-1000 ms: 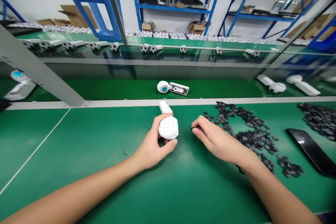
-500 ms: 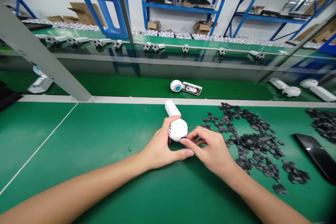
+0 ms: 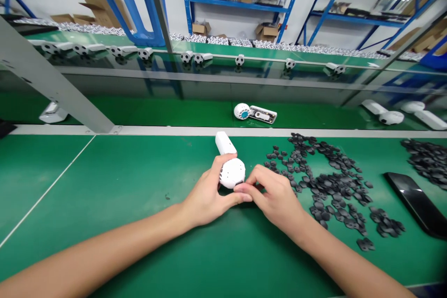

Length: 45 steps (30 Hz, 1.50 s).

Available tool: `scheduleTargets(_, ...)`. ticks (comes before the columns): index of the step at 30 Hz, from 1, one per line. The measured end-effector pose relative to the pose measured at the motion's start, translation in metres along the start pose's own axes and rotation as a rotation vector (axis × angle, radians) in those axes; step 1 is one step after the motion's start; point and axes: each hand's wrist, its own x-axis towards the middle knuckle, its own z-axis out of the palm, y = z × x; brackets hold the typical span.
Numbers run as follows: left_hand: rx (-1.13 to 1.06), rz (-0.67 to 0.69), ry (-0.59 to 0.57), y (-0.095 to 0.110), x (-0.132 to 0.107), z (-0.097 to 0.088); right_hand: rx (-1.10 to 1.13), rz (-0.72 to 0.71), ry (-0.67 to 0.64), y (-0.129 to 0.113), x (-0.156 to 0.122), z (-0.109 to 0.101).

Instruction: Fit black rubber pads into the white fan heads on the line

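On the green surface, just left of scattered black rubber pieces, the left hand curled around a white plastic device at lower centre, while the right hand pinched at its lower edge, anything held there hidden.

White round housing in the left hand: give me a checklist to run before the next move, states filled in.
1. White round housing gripped in left hand: ok.
2. White oblong body lined up with the housing, end-on: ok.
3. Right hand fingertips at the housing's lower edge: ok.
4. Anything pinched between those fingertips: cannot tell, fingers hide it.
5. Loose black parts apart from the housing: ok.
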Motion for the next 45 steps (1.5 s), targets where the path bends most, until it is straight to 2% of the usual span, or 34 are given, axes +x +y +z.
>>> scheduleTargets(13,0.021,0.035,0.029,-0.002,-0.003,0.003,0.005,-0.034,-0.050,0.005,0.000,0.002)
scheduleTargets(17,0.049,0.026,0.032,-0.004,-0.005,0.003,0.054,0.019,-0.076,0.004,0.001,0.001)
scheduleTargets(24,0.139,0.017,0.007,-0.006,-0.004,0.003,0.311,0.253,-0.137,0.003,0.007,-0.003)
scheduleTargets(35,0.161,0.067,0.030,-0.003,-0.002,0.004,0.368,0.318,-0.135,0.005,0.009,-0.006)
scheduleTargets(39,0.133,0.106,0.042,-0.002,0.001,0.004,0.302,0.266,-0.083,0.002,0.011,-0.007)
scheduleTargets(42,0.058,0.099,0.064,0.000,0.003,0.004,0.132,0.151,0.030,-0.001,0.011,-0.007)
scheduleTargets(45,0.023,0.080,0.058,0.002,0.004,0.003,-0.032,0.039,0.050,-0.001,0.008,-0.005)
